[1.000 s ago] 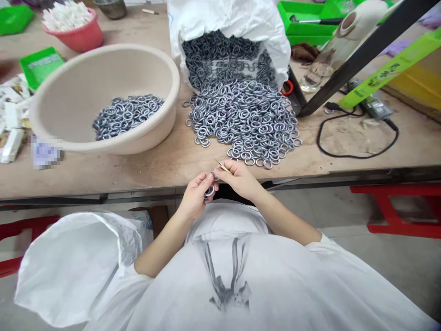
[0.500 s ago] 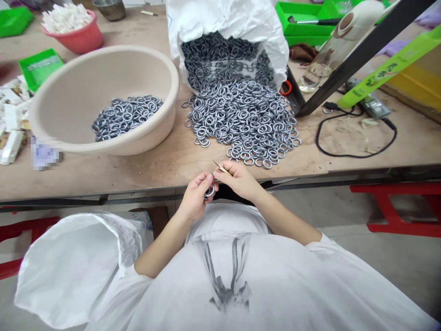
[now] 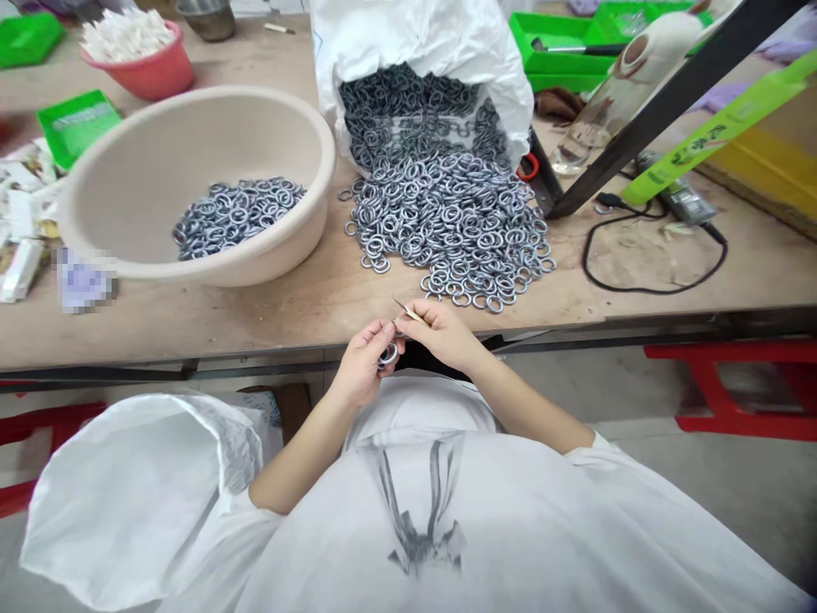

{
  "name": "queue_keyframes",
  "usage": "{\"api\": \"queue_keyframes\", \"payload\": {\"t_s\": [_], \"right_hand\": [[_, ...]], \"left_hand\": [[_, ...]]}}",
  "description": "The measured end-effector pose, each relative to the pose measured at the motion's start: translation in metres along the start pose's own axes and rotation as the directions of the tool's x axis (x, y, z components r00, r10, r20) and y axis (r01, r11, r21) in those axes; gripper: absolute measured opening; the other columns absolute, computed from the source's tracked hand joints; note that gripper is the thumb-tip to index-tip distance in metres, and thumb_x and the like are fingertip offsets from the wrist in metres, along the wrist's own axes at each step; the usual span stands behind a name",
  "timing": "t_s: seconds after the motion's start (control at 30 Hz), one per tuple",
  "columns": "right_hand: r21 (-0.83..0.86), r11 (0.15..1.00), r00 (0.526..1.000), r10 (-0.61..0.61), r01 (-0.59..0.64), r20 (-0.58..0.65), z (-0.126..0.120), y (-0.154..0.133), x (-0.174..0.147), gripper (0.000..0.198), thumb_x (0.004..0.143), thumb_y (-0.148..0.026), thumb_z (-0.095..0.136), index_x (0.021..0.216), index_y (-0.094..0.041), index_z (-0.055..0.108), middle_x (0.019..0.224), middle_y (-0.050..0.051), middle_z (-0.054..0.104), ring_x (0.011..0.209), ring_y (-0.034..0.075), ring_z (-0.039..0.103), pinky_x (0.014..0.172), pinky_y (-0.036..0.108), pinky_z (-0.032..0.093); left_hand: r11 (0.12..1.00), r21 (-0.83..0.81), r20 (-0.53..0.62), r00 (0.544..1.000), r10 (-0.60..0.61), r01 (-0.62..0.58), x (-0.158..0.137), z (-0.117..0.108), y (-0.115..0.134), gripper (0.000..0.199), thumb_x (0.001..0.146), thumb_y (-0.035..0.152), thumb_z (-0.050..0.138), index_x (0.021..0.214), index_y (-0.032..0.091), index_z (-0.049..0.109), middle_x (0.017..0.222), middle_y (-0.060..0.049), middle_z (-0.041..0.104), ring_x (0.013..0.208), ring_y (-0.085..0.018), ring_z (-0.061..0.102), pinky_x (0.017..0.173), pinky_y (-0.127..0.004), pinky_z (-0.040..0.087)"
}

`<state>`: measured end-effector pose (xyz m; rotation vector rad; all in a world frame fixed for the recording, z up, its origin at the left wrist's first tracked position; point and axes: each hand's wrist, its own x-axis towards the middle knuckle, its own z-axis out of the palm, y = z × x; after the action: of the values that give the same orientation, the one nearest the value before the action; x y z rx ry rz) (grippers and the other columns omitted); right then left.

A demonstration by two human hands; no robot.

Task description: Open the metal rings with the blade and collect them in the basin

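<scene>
My left hand (image 3: pixel 365 362) is closed on grey rings (image 3: pixel 386 354), at the table's front edge. In my right hand (image 3: pixel 443 332) is a thin pointed tool with a pale wooden handle (image 3: pixel 416 316), its dark tip aimed up and left. The fingertips of both hands meet, and a bit of another ring seems to show between them. Just beyond lies a heap of grey rings (image 3: pixel 456 221), spilling from a white sack (image 3: pixel 421 34). To the left, a beige basin (image 3: pixel 274 268) holds more of these rings.
A slanted dark metal bar (image 3: pixel 664 111) rises at right, beside a clear bottle (image 3: pixel 593 128) and a black cable (image 3: pixel 651 289). Green trays (image 3: pixel 80 128) and a red bowl (image 3: pixel 144 72) stand at back left. An open white bag (image 3: pixel 128 502) is below the table's left side.
The view has shifted very slightly. Both hands keep the same hold and position, with the tool still against the ring area.
</scene>
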<state>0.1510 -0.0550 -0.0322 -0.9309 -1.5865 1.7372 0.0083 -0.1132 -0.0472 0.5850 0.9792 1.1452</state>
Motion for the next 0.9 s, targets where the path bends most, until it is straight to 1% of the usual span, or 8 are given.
{"api": "queue_keyframes", "payload": {"t_s": [0.1,0.27,0.47,0.57,0.67,0.77,0.83,0.9], "right_hand": [[0.003,1.000,1.000,0.002,-0.002,-0.008,-0.0001,0.0019,0.0004,0.031,0.084,-0.045,0.067,0.072,-0.019,0.054,0.063,-0.003,0.064,0.063,0.013,0.062,0.067,0.028,0.048],[0.101,0.994,1.000,-0.031,0.031,-0.003,0.0009,0.0013,-0.0011,0.034,0.084,-0.050,0.067,0.075,-0.020,0.056,0.060,-0.003,0.064,0.061,0.013,0.062,0.067,0.029,0.050],[0.106,0.993,0.997,-0.047,0.053,-0.062,0.0059,0.0024,-0.0028,0.040,0.076,-0.055,0.075,0.076,-0.020,0.055,0.061,-0.005,0.059,0.057,0.011,0.057,0.060,0.026,0.048],[0.104,0.993,0.996,-0.048,0.056,-0.075,0.0079,0.0026,-0.0034,0.040,0.072,-0.050,0.080,0.078,-0.021,0.054,0.066,-0.005,0.058,0.060,0.011,0.056,0.059,0.025,0.048],[0.095,0.992,0.993,-0.071,0.080,-0.095,0.0069,0.0030,-0.0040,0.039,0.070,-0.042,0.083,0.091,-0.020,0.058,0.080,-0.003,0.060,0.068,0.010,0.057,0.064,0.024,0.049],[0.084,0.991,0.994,-0.097,0.100,-0.040,0.0046,0.0041,-0.0045,0.040,0.074,-0.038,0.080,0.105,-0.020,0.062,0.088,-0.001,0.064,0.070,0.010,0.059,0.066,0.024,0.051],[0.096,0.990,0.995,-0.104,0.103,0.004,0.0037,0.0044,-0.0045,0.036,0.076,-0.039,0.078,0.103,-0.020,0.063,0.083,-0.002,0.064,0.064,0.010,0.059,0.063,0.025,0.051],[0.132,0.987,0.995,-0.098,0.095,0.017,0.0038,0.0035,-0.0042,0.033,0.077,-0.041,0.077,0.099,-0.020,0.062,0.075,-0.004,0.062,0.057,0.009,0.058,0.058,0.025,0.051]], "left_hand": [[1.000,-0.004,0.002,1.000,0.004,-0.004,0.0000,0.0009,0.0002,0.038,0.078,0.048,0.074,0.078,0.016,0.053,0.063,0.004,0.055,0.042,-0.003,0.035,0.037,-0.016,0.022],[1.000,-0.016,0.016,1.000,0.012,-0.012,0.0006,0.0047,-0.0001,0.042,0.077,0.054,0.074,0.079,0.015,0.056,0.062,0.004,0.054,0.041,-0.002,0.033,0.036,-0.017,0.021],[0.997,-0.036,-0.025,0.997,0.069,-0.070,0.0000,0.0094,-0.0005,0.046,0.075,0.056,0.075,0.073,0.016,0.053,0.062,0.004,0.053,0.042,-0.003,0.035,0.037,-0.017,0.022],[0.996,-0.044,-0.047,0.996,0.080,-0.083,-0.0004,0.0095,0.0009,0.048,0.072,0.058,0.077,0.072,0.017,0.052,0.059,0.005,0.049,0.042,-0.003,0.034,0.038,-0.017,0.023],[0.995,-0.035,-0.027,0.995,0.091,-0.092,-0.0004,0.0081,0.0033,0.049,0.070,0.058,0.079,0.069,0.016,0.053,0.056,0.005,0.047,0.043,-0.003,0.032,0.038,-0.017,0.022],[0.997,-0.024,0.015,0.997,0.078,-0.077,-0.0003,0.0071,0.0048,0.050,0.070,0.059,0.079,0.067,0.015,0.054,0.055,0.004,0.047,0.042,-0.003,0.031,0.038,-0.017,0.020],[0.998,-0.023,0.035,0.998,0.058,-0.058,-0.0005,0.0074,0.0048,0.049,0.069,0.057,0.080,0.068,0.015,0.055,0.055,0.004,0.048,0.042,-0.003,0.033,0.039,-0.017,0.020],[0.999,-0.020,0.046,0.998,0.048,-0.047,-0.0006,0.0081,0.0044,0.048,0.069,0.056,0.081,0.069,0.015,0.056,0.055,0.003,0.050,0.042,-0.003,0.034,0.039,-0.017,0.020]]}}
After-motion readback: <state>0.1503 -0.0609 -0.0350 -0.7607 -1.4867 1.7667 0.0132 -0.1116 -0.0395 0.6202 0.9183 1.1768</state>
